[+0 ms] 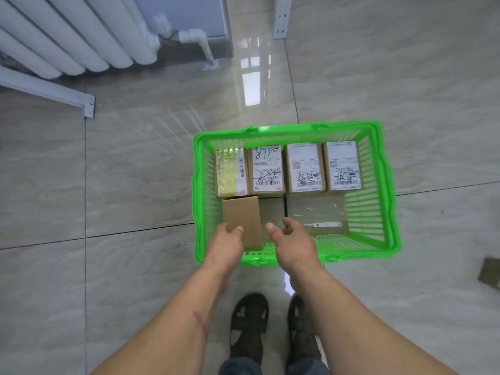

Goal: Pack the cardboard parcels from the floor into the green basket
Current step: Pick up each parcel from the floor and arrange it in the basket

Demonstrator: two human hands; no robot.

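Basket [198, 169] sits centre-right of frame on the tiled floor. Far row is full: four parcels side by side, labels up, edges touching. That tight packing looks like it leaves the near half free for a second row.

Near row, as far as I can tell: a plain box [242, 219] at the left, a flat taped parcel [316, 212] at the right, bare basket bottom showing between them.

Left hand [224, 242] grips the plain box at its near end, thumb on top, fingers hidden under the left edge. Box is tilted, near end riding up on the basket's near rim, far end against the yellow-taped parcel [231, 169]. Judgement: it's being lowered far end first so it slides in flush beside that row.

Right hand [293, 244] is loosely open, holding nothing, fingers curled over the gap between plain box and flat parcel. Can't tell if a fingertip touches the flat parcel. Likely there to steady or guide the box into the gap.

One more parcel [490, 273] lies on the floor at the right edge of frame, well apart from the basket, cut off by the frame. So the job isn't finished.

Risk: box hangs on the rim if released now.
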